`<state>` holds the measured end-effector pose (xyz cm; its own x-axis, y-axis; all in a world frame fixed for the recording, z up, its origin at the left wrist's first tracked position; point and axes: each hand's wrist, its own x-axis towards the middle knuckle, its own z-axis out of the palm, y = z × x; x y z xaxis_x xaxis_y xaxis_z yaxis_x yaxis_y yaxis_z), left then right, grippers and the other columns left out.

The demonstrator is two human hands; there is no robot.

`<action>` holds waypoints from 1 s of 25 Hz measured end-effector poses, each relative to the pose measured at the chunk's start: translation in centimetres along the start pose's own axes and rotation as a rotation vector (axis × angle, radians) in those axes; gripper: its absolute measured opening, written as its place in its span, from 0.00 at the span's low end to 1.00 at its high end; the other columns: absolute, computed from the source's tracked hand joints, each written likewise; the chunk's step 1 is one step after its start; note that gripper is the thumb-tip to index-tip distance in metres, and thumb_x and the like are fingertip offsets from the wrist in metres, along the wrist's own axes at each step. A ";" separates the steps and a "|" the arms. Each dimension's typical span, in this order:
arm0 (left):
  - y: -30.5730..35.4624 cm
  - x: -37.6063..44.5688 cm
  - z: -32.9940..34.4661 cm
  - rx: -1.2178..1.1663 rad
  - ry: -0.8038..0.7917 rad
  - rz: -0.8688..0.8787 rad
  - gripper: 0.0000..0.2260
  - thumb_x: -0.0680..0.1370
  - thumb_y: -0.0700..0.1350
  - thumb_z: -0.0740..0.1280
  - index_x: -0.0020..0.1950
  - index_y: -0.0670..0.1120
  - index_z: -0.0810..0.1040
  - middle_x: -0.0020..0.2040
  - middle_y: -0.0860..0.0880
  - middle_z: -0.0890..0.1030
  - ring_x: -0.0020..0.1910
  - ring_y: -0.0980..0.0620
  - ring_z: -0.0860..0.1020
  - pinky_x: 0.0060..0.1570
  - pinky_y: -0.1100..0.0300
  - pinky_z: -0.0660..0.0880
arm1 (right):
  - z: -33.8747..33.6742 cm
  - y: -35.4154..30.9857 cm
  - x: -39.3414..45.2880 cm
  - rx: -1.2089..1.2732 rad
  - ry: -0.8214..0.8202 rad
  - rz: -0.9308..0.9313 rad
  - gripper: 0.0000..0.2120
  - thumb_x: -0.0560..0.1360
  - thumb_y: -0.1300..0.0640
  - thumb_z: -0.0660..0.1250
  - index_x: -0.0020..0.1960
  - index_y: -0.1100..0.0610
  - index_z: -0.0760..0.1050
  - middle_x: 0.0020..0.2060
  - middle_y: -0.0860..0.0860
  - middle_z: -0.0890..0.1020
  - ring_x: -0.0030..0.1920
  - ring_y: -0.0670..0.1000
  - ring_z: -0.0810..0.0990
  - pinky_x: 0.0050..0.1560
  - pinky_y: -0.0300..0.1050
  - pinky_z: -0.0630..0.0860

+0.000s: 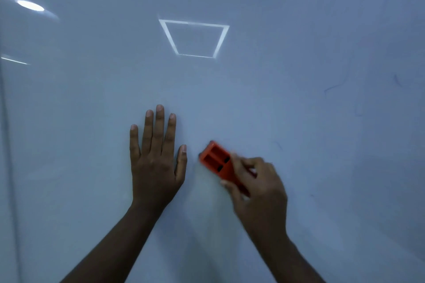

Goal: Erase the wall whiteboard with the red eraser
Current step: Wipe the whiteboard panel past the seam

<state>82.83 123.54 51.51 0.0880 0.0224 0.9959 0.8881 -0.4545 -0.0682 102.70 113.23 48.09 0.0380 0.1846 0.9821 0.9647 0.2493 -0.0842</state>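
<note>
Bracing flat against the whiteboard (92,103), the left hand (155,163) lies with fingers straight and spread, pointing to about twelve o'clock and holding nothing. Just beside its thumb, at roughly three o'clock from it but not touching, sits the red eraser (217,161), pinched in the curled fingers and thumb of the right hand (257,188), with only its upper end showing beyond the knuckles. The eraser's long axis runs from about ten o'clock to four o'clock, its free end aimed toward the left thumb; its edges are blurred. The board around both hands looks clean. What ink remains shows as faint blue strokes (333,87) far out at one to two o'clock from the eraser, so the right hand is plainly the nearer, and the coming sweep probably has to carry up and rightward, away from the braced palm.
</note>
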 end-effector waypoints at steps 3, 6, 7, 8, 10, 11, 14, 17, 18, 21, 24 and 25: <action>0.1 -1.1 0.0 -0.007 -0.001 -0.006 0.28 0.86 0.49 0.59 0.85 0.40 0.60 0.85 0.38 0.57 0.85 0.38 0.56 0.82 0.35 0.54 | -2.0 3.6 1.8 0.023 0.104 0.216 0.26 0.73 0.49 0.79 0.70 0.49 0.80 0.50 0.49 0.79 0.50 0.55 0.80 0.46 0.50 0.80; 0.4 -2.3 0.1 -0.006 -0.007 -0.011 0.28 0.87 0.48 0.59 0.85 0.40 0.58 0.85 0.38 0.57 0.85 0.39 0.55 0.82 0.34 0.54 | -3.8 6.6 1.0 0.110 0.178 0.429 0.30 0.71 0.50 0.79 0.72 0.49 0.77 0.50 0.49 0.79 0.49 0.53 0.81 0.45 0.53 0.82; 0.5 -2.6 0.2 -0.003 -0.009 -0.018 0.29 0.87 0.48 0.59 0.85 0.40 0.58 0.86 0.38 0.56 0.85 0.39 0.54 0.82 0.34 0.53 | -4.1 6.8 0.4 0.138 0.194 0.477 0.31 0.71 0.50 0.79 0.73 0.49 0.76 0.50 0.49 0.79 0.49 0.52 0.81 0.46 0.54 0.83; 0.7 -2.9 0.2 0.000 -0.013 -0.026 0.29 0.87 0.48 0.59 0.85 0.40 0.58 0.86 0.38 0.56 0.85 0.39 0.54 0.82 0.35 0.53 | -4.1 6.8 -0.4 0.154 0.205 0.509 0.31 0.71 0.51 0.79 0.73 0.49 0.75 0.50 0.49 0.78 0.49 0.51 0.81 0.47 0.54 0.84; 1.0 -3.4 0.3 0.001 -0.022 -0.043 0.29 0.87 0.48 0.59 0.86 0.40 0.57 0.86 0.38 0.56 0.85 0.39 0.54 0.82 0.35 0.52 | -3.5 6.2 -1.5 0.182 0.217 0.549 0.31 0.72 0.52 0.80 0.72 0.47 0.74 0.49 0.49 0.78 0.49 0.50 0.80 0.48 0.55 0.85; 1.2 -3.6 0.3 0.000 -0.026 -0.054 0.29 0.87 0.48 0.59 0.86 0.40 0.57 0.86 0.38 0.56 0.86 0.39 0.54 0.83 0.35 0.51 | -3.1 5.5 -1.8 0.199 0.212 0.559 0.31 0.72 0.53 0.80 0.72 0.47 0.74 0.49 0.48 0.78 0.48 0.50 0.80 0.49 0.56 0.84; 2.0 -4.3 0.4 -0.015 -0.033 -0.087 0.29 0.87 0.48 0.59 0.86 0.40 0.57 0.86 0.38 0.55 0.86 0.39 0.53 0.83 0.35 0.50 | -0.9 2.5 -2.6 0.115 0.121 0.424 0.29 0.71 0.53 0.81 0.70 0.50 0.79 0.48 0.50 0.78 0.49 0.55 0.79 0.50 0.55 0.80; 2.1 -5.2 0.5 -0.019 -0.047 -0.090 0.29 0.87 0.49 0.58 0.86 0.40 0.56 0.86 0.39 0.55 0.86 0.39 0.53 0.83 0.36 0.50 | 1.3 -0.8 -5.3 0.030 0.020 0.201 0.29 0.73 0.50 0.78 0.72 0.53 0.78 0.50 0.50 0.78 0.49 0.52 0.75 0.47 0.50 0.78; 2.1 -5.5 0.5 -0.019 -0.055 -0.087 0.29 0.87 0.50 0.58 0.86 0.40 0.55 0.86 0.39 0.54 0.86 0.39 0.53 0.83 0.36 0.49 | 1.6 -1.3 -6.1 0.026 -0.002 0.162 0.29 0.74 0.48 0.77 0.73 0.53 0.76 0.51 0.49 0.78 0.49 0.51 0.75 0.46 0.50 0.79; 2.1 -6.4 0.6 -0.017 -0.067 -0.075 0.30 0.87 0.50 0.58 0.86 0.41 0.55 0.86 0.38 0.55 0.86 0.39 0.53 0.83 0.36 0.50 | 1.6 -1.0 -6.9 0.022 -0.045 0.114 0.30 0.73 0.46 0.76 0.74 0.50 0.74 0.53 0.48 0.78 0.49 0.50 0.76 0.43 0.52 0.80; 2.0 -7.1 0.6 -0.020 -0.064 -0.058 0.29 0.87 0.50 0.58 0.86 0.40 0.57 0.85 0.38 0.56 0.85 0.38 0.54 0.83 0.36 0.51 | 0.2 0.0 -5.8 0.010 -0.079 0.147 0.31 0.70 0.44 0.79 0.71 0.48 0.78 0.51 0.46 0.77 0.48 0.51 0.77 0.42 0.50 0.80; 1.9 -7.4 0.6 -0.021 -0.062 -0.052 0.28 0.87 0.50 0.58 0.85 0.40 0.58 0.85 0.37 0.57 0.85 0.38 0.54 0.83 0.36 0.51 | -0.3 0.8 -5.5 0.015 -0.071 0.207 0.31 0.69 0.44 0.80 0.70 0.47 0.78 0.50 0.45 0.77 0.49 0.52 0.78 0.43 0.49 0.80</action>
<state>84.16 123.01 43.93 0.0705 0.1013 0.9924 0.8826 -0.4700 -0.0147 103.34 112.13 42.70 0.2155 0.2998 0.9294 0.9344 0.2133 -0.2854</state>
